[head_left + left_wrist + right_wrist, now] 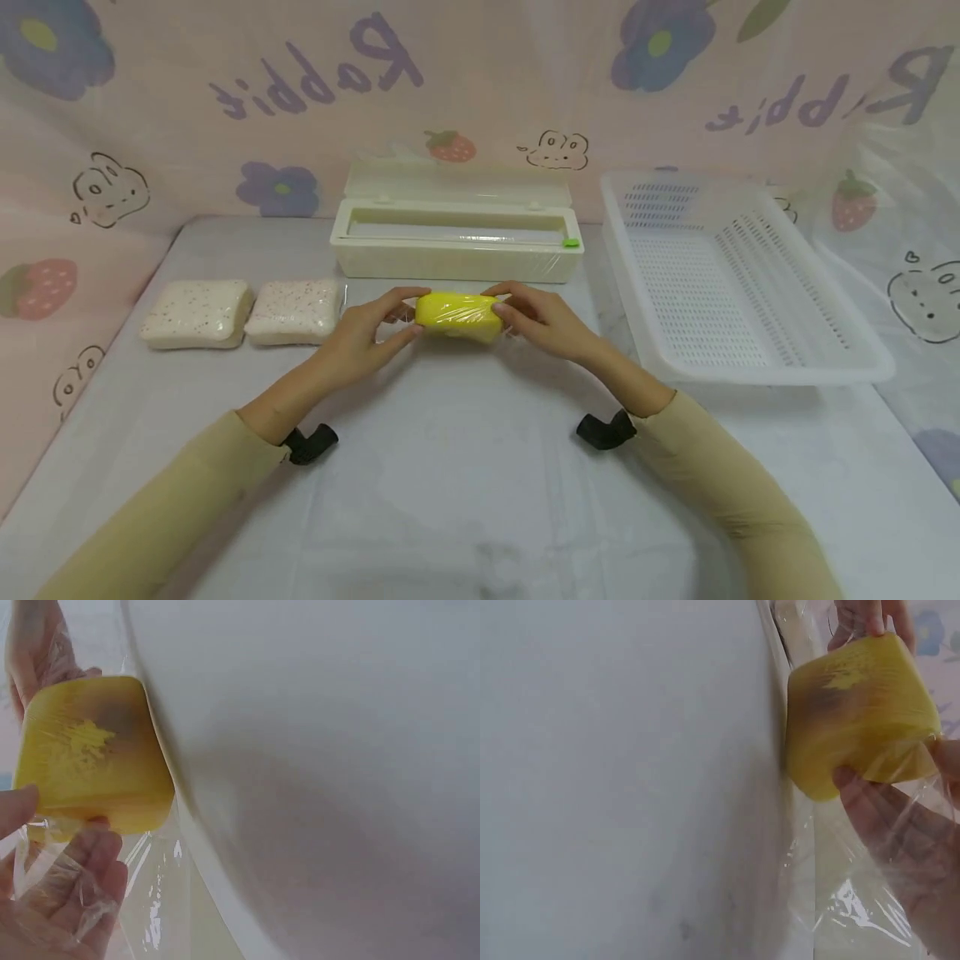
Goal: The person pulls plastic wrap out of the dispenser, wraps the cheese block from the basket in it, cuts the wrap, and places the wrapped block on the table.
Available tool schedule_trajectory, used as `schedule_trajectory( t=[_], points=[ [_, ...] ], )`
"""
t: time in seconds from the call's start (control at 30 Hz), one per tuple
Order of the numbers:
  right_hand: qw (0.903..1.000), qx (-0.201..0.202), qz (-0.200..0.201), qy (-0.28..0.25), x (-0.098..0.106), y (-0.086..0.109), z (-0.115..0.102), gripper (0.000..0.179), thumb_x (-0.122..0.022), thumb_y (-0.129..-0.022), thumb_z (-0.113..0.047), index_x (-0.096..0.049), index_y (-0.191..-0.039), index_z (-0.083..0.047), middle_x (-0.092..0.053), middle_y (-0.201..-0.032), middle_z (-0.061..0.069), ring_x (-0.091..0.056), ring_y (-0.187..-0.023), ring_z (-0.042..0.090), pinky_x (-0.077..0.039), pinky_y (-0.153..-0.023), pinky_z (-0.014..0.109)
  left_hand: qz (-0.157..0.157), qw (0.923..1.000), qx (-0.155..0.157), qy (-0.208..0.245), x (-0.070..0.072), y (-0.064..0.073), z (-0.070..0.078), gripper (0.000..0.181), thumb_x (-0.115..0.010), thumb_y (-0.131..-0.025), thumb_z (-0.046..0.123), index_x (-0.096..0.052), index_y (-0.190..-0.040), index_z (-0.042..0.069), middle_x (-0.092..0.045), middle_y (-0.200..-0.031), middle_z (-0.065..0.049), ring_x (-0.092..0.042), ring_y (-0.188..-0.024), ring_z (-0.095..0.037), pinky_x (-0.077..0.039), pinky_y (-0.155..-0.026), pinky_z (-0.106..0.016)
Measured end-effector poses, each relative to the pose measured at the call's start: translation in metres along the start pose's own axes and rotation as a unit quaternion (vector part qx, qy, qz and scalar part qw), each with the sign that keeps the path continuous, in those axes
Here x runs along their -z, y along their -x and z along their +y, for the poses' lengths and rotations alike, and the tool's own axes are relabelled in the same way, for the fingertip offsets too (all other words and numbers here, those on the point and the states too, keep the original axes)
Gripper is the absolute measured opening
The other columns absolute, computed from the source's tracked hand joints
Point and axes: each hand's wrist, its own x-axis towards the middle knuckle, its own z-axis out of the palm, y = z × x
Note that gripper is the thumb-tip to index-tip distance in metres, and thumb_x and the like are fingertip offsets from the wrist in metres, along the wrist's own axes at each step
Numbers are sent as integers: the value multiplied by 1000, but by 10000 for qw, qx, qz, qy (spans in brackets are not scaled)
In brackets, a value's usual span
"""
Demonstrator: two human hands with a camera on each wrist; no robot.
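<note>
Both hands hold a yellow rounded block [457, 313] just in front of the cling film dispenser [457, 260]. My left hand [369, 332] grips its left end, thumb near side and fingers at the top. The right hand [551, 323] pinches the other end likewise. Clear cling film [859, 907] lies over the block and hangs in creases about the fingers in both wrist views. In the left wrist view the yellow block [97, 761] is tilted and shows a dark shaded patch through the film.
Two white speckled blocks, one [197, 313] beside the other [296, 310], lie on the left of the white-covered table [450, 492]. Behind the hands, the dispenser's lid [457, 183] stands raised. A white perforated basket [750, 371] is at the right. A printed curtain [480, 83] closes the back.
</note>
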Motion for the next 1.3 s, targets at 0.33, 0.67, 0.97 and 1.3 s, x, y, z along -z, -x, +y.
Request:
schedule_trajectory(
  t=[0.33,0.67,0.97,1.3],
  points=[
    [9939,-610,86,-911,6,-25,16,30,-43,-103,-23,-57,-120,-2,-67,-93,16,-66,-72,25,-55,-63,33,101,9934,1008,546,1,-26,-7,42,-59,-96,24,-50,-136,16,-67,-111,-18,-55,-121,-40,-41,-102,-56],
    [9810,-1389,371,-1304,8,-39,23,41,-44,-102,-32,-59,-122,1,-68,-95,16,-66,-67,19,-53,-61,27,-3,9819,1710,819,0,-46,-14,44,-51,-99,33,-48,-139,15,-60,-120,-15,-54,-99,-27,-45,-81,-36],
    [9559,-2236,905,-1678,6,-49,24,43,-55,-96,-41,-58,-81,0,-58,-67,1,-63,-50,14,-51,-49,23,-86,9692,2191,1123,0,-56,-20,49,-49,-99,39,-45,-141,15,-45,-143,-12,-45,-122,-31,-40,-100,-48],
    [9424,-2864,1065,-1357,8,-53,24,56,-59,-89,-54,-53,-58,-8,-39,-43,-5,-59,-45,14,-50,-47,24,44,9603,2492,1255,-3,-67,-21,47,-53,-97,32,-50,-138,9,-46,-142,-15,-45,-122,-30,-40,-101,-43]
  ],
)
